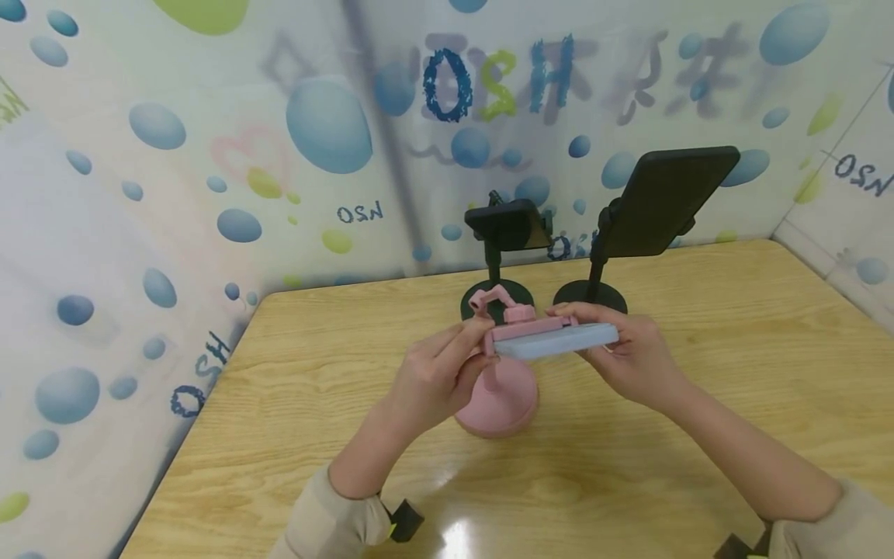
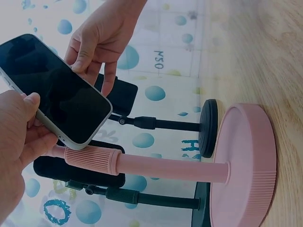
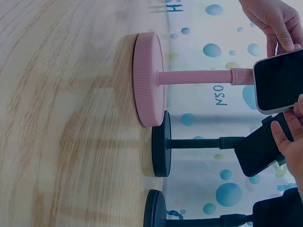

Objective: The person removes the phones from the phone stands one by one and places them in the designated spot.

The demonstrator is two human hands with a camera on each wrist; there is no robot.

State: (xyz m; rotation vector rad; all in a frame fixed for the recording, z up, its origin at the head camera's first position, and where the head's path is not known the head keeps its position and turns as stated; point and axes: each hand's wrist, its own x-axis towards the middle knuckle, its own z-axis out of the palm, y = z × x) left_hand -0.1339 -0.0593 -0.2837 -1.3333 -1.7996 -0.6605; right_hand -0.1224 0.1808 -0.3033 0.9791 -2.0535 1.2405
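Observation:
A smartphone in a pale blue case lies against the pink clamp of a pink phone stand. Its dark screen shows in both wrist views. At the clamp's left end, my left hand pinches the pink end piece beside the phone's edge. My right hand holds the phone near its right end, with fingers on both faces. The stand's ribbed collar and post rise from a thick round base. Whether the clamp's far end grips the phone is hidden by my fingers.
Behind the pink stand are two black stands on round bases: a smaller one on the left and a taller one on the right, each bearing a dark panel. The wooden table meets a patterned wall covering.

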